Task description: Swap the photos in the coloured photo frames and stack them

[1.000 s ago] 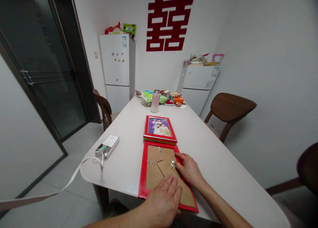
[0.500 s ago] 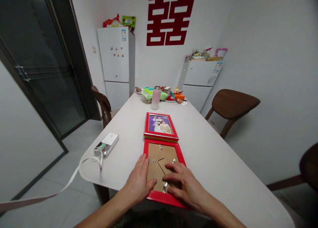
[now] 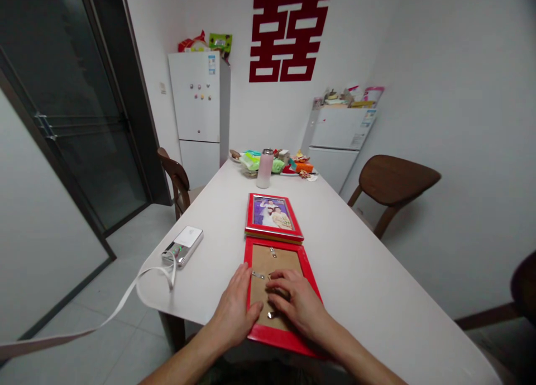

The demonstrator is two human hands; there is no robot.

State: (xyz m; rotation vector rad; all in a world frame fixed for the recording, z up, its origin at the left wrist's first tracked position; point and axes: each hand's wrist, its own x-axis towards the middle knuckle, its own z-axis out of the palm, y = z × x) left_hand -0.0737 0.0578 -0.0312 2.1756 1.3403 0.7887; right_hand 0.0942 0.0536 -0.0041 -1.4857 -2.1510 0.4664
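Red picture frame (image 3: 272,336) lying face down on white tabletop (image 3: 355,273), both hands close together on it.

Left hand (image 3: 237,304) flat against frame's edge; right hand (image 3: 295,301) curled over cardboard backing (image 3: 276,259) beside metal clip (image 3: 258,274); second frame (image 3: 273,218) just beyond.

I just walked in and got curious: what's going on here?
A person's left hand and right hand rest on the brown backing of a red picture frame lying face down on a white table. Metal clips show on the backing. Just beyond lies a second red frame, face up, showing a couple's photo.
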